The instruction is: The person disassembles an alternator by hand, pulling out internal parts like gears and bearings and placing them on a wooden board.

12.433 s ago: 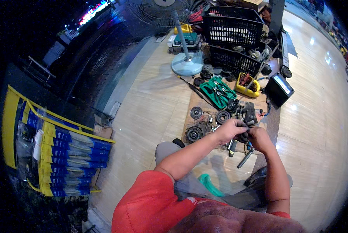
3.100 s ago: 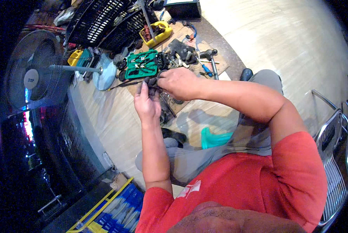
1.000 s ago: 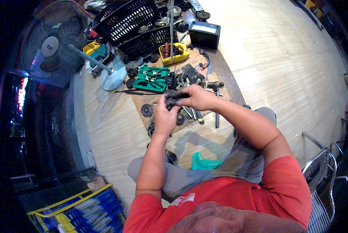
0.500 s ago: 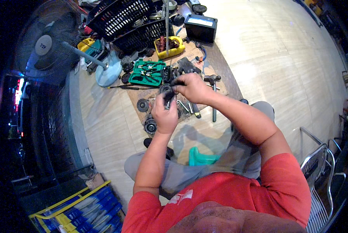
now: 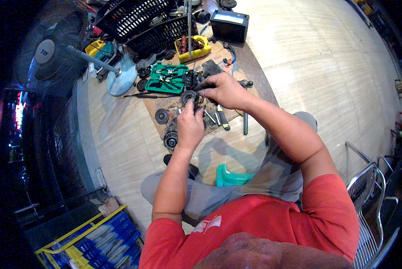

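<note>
My left hand (image 5: 191, 127) and my right hand (image 5: 223, 91) meet over a brown cardboard sheet, fingers blackened with grime. Both are closed in a pinch; whatever small dark piece they may hold between them is too blurred and covered to name. Just beyond my left fingertips lies a dark round pulley-like part (image 5: 187, 96). A smaller dark disc (image 5: 162, 116) and a ribbed round metal part (image 5: 170, 140) rest left of my left hand. An open green tool case (image 5: 167, 71) with pliers sits farther off. Right of my left hand is a yellow-and-black handled tool (image 5: 224, 122).
A hammer (image 5: 246, 84) lies beyond my right forearm. At the back stand a yellow cut-open container (image 5: 196, 57), a black battery (image 5: 230, 27) and black crates (image 5: 138, 20). A pedestal fan (image 5: 120, 80) is left, a green stool (image 5: 230, 177) below me, a metal chair (image 5: 362, 193) right.
The view has shifted slightly, so the whole scene sits a little higher and to the left. Both hands stay together over the cardboard, with small finger movements.
</note>
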`<control>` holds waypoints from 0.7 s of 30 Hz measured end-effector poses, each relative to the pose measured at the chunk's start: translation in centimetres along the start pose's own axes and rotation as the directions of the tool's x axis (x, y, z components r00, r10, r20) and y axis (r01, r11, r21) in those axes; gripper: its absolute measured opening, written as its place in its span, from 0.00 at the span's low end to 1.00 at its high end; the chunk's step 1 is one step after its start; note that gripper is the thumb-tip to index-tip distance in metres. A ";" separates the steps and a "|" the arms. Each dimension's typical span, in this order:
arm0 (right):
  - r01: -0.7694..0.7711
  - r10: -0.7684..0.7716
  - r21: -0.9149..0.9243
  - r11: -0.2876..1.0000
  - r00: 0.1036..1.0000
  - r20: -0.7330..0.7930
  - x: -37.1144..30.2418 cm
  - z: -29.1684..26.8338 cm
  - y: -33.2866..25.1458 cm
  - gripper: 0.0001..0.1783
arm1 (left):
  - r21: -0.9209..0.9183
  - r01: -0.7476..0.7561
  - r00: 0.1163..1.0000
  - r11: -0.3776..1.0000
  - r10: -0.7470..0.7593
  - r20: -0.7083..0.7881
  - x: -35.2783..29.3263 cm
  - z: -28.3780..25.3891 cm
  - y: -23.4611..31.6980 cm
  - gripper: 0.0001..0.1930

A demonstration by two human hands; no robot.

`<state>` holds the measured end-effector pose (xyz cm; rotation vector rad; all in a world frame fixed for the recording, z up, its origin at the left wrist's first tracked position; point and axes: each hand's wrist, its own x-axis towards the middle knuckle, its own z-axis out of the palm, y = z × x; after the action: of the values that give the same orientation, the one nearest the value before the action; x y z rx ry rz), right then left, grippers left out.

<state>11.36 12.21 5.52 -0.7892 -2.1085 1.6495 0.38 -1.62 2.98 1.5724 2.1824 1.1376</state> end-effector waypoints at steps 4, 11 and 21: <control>-0.121 0.121 0.124 0.985 0.993 0.008 0.0 0.0 0.0 0.12 | -0.067 0.070 0.997 0.995 -0.067 0.043 0.3 0.0 -0.8 0.10; -0.154 0.122 0.438 0.886 0.987 0.102 0.0 0.6 0.5 0.16 | -0.430 0.317 0.947 0.846 -0.259 0.188 0.2 -0.2 -1.0 0.13; -0.167 0.119 0.357 0.919 0.981 0.154 -0.1 0.8 0.7 0.17 | -0.611 0.387 0.922 0.691 -0.285 0.262 0.3 -0.1 -1.0 0.12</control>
<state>11.09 11.67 4.67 -0.7431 -1.7677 2.1451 -0.48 -1.51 2.41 0.8659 1.5992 1.3921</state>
